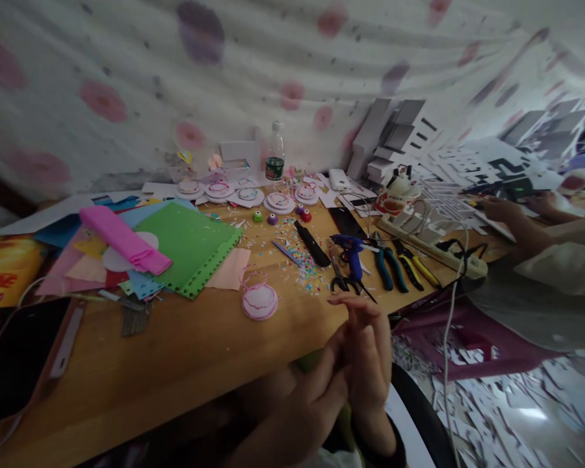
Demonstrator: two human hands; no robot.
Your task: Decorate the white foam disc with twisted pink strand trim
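Plainly saw nothing in the grip of either hand: noted the right fingers (358, 302) stretched out and bent over toward the left, and the left fingers (332, 364) drawn up against the right palm, but could not tell about anything small hidden between them. Found the white disc with pink trim (260, 305) to the left of the fingers and apart from them, near the front edge of the wooden surface (185, 370). Judged it very light, probably card or foam, fairly stiff through the flat base yet easily dented; took the thin pink loops on top for the fragile part, apt to bend or come loose under a squeeze. Reckoned on little slip, and on a hold best taken low at opposite sides of the base, clear of the loops. Noticed scissors (340, 281) and a blue glue gun (353, 253) just beyond the fingers, teal pliers (385, 263) and yellow pliers (416, 266) farther to the right, and coloured bits (314, 276) scattered ahead and to the left. Made out a green sheet (185, 240) and a pink roll (121, 237) well left of the fingers, and a bottle (274, 162) behind a row of decorated discs (279, 203) far past them. Beyond the surface, saw patterned cloth (258, 71) hung as a backdrop, paper scraps (507, 406) strewn over the floor to the right of the fingers, and another person's hand (502, 211) farther off on that side.
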